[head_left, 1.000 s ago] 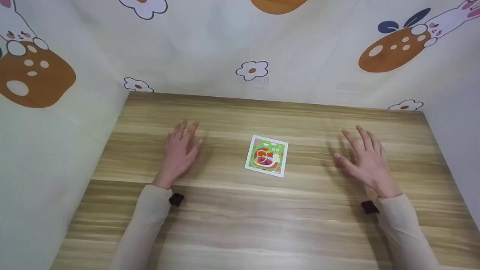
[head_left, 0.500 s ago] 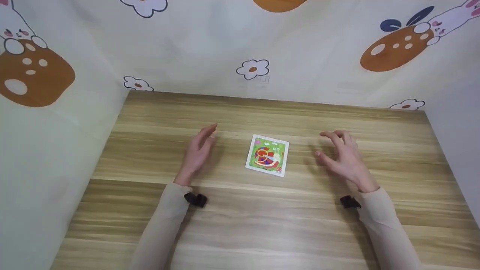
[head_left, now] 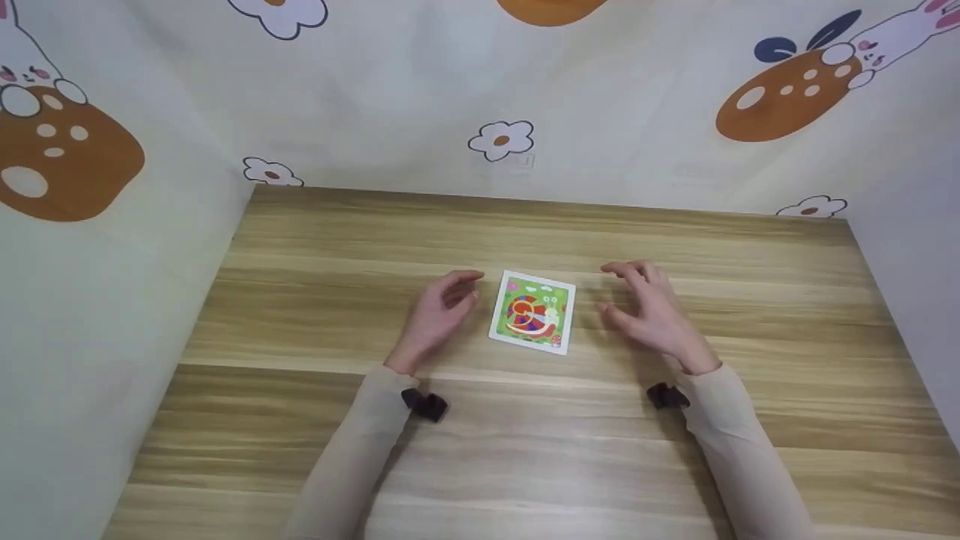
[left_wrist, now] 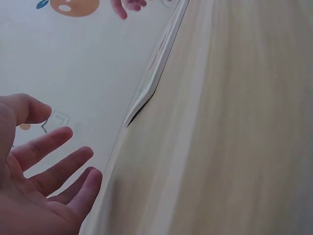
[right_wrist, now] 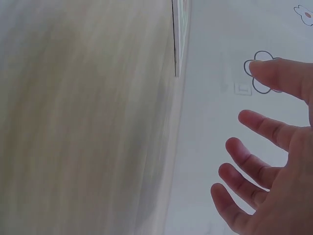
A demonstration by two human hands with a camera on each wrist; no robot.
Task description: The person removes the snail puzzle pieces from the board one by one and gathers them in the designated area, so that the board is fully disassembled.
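**Snail board (head_left: 532, 313) between two empty hands, thin edge might be the annoying bit**

So the board is laid flat on the wooden table (head_left: 525, 465), slightly askew, and isn't touched by either hand. It's flanked closely by the left hand (head_left: 436, 319), with a wider gap left by the right hand (head_left: 654, 315). Nothing's held in either: fingers are softly bent, thumbs set well apart from them. Biggest worry, probably: a rim that low could easily be fumbled if fingertips were brought down on top rather than beside it. The board could also be skidded sideways if nudged from the left alone. Whether it's made of loose pieces can't be told; if so, they could be spilled by a tilt.
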